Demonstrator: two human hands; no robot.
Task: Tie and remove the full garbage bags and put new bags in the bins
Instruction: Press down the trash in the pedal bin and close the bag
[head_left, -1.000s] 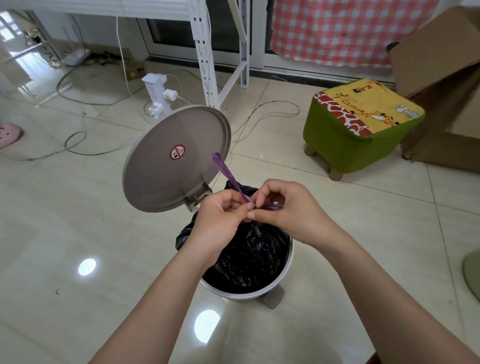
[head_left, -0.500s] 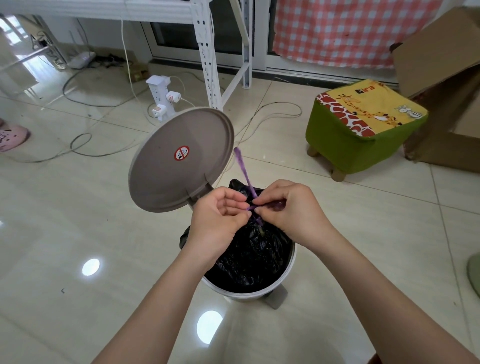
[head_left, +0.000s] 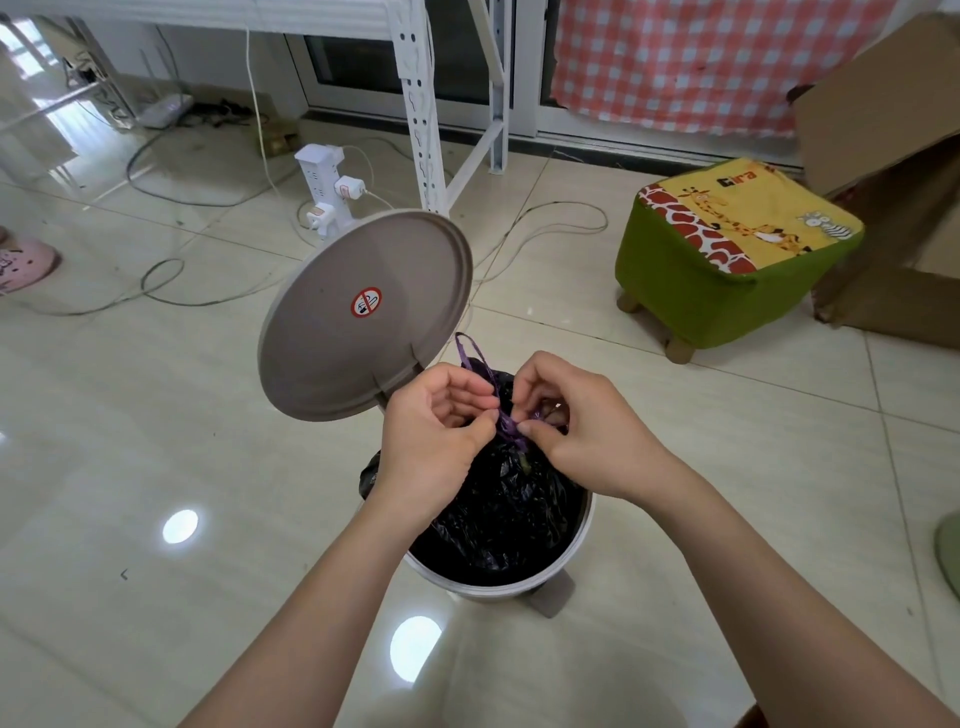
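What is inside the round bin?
A black garbage bag fills the bin; both hands pinch its purple drawstring. The gathered bag hides its contents.

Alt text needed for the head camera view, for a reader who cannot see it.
Two hands, left hand and right hand, pinch a purple drawstring at the gathered top of a black garbage bag sitting in a round bin with its lid open. A green stool stands on the tiled floor behind.
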